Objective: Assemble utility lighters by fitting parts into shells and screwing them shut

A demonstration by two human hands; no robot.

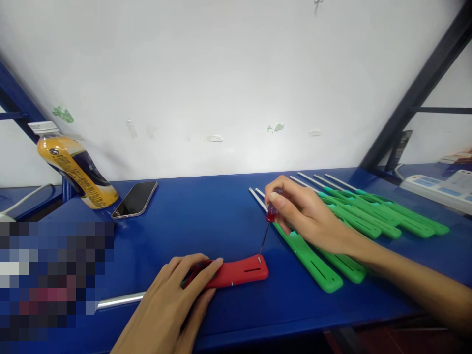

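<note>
My left hand [173, 290] is closed around a red long-necked lighter [239, 273] lying on the blue table. Its metal tube [121, 299] comes out on the left from under my hand. In my right hand [306, 211] is a small screwdriver [272, 212] with a dark red, see-through handle, pinched between thumb and fingers. The shaft slants down, and its tip is at the small hole near the right end of the red handle; whether it touches cannot be made out. Just beneath and beyond my right hand lie several green lighters [313, 265], some partly hidden by it.
A phone [135, 199] lies at the back left beside a yellow drink bottle [75, 167]. Behind the blue table [206, 211] stands a white wall. A white power strip [438, 191] is at the far right. The lower left corner is pixelated.
</note>
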